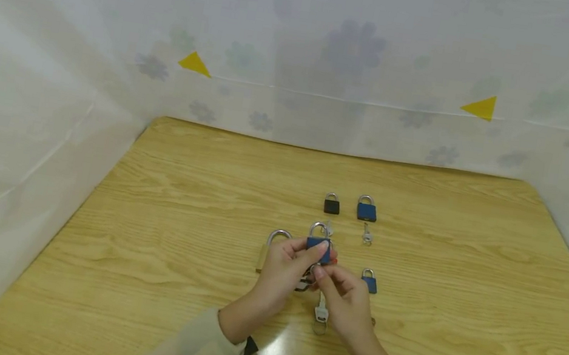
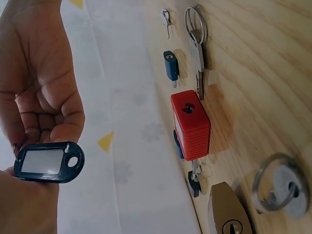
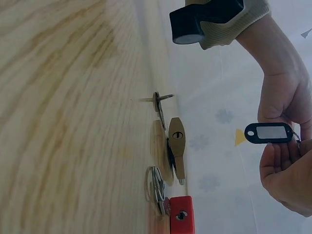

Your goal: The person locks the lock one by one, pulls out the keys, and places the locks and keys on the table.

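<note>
Above the middle of the table, my left hand [image 1: 279, 266] holds a blue padlock [image 1: 312, 242], shackle up, thumb across its front. Just below it, my right hand [image 1: 346, 300] pinches a small metal ring that carries a black key tag [image 2: 45, 162] with a pale label. In the right wrist view the tag [image 3: 268, 132] hangs beside the fingers. Whether a key is inside the held padlock is hidden by the fingers. Under the hands stands a red padlock [image 2: 191, 124], and a key [image 1: 321, 312] with a ring lies in front of it.
A brass padlock [image 1: 263, 257] lies left of the hands, a small blue padlock [image 1: 369, 284] to their right. Farther back are a black padlock [image 1: 332, 207] and another blue padlock [image 1: 366, 212], with a key [image 1: 367, 236] before it. White patterned sheets enclose the wooden table [image 1: 178, 186].
</note>
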A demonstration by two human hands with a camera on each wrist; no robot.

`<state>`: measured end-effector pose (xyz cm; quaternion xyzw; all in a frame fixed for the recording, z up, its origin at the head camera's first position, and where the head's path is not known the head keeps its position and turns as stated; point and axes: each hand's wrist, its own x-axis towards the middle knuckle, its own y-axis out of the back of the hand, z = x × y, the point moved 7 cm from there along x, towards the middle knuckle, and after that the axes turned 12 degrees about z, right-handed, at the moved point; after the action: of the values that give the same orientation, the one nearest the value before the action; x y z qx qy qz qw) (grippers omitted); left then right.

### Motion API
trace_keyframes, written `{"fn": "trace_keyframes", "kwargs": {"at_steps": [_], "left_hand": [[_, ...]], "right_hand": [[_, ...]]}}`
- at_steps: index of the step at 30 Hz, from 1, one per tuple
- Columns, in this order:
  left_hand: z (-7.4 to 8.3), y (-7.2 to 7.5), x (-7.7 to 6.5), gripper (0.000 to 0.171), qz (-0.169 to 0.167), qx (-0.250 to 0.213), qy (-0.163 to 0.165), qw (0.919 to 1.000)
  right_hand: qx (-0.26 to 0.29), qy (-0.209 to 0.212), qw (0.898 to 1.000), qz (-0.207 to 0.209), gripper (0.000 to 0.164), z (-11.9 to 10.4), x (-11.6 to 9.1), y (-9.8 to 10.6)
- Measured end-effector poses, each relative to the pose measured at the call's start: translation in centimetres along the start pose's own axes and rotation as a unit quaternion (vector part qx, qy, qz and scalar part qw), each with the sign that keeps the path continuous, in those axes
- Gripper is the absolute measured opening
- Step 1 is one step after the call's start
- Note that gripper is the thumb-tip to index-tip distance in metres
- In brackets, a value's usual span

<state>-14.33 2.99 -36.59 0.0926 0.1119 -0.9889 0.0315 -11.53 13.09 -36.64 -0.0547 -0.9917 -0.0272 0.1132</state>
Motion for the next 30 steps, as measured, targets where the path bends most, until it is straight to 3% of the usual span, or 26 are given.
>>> {"fn": "trace_keyframes", "kwargs": {"at_steps": [10,21,30], "left_hand": [[0.00,-0.04,-0.17,0.028,0.008,-0.006,0.025,0.9996],[-0.14,0.05,-0.13,0.030,0.012,-0.005,0.036,0.9993],[-0.35,0.07,-0.14,0.031,0.009,0.001,0.056,0.9984]], "right_hand": [[0.026,0.022,0.999,0.011,0.019,-0.03,-0.26,0.12],[0.025,0.004,0.999,0.035,0.019,0.38,-0.55,0.14],[0.043,0.013,0.998,0.037,0.020,0.24,-0.70,0.17]]}}
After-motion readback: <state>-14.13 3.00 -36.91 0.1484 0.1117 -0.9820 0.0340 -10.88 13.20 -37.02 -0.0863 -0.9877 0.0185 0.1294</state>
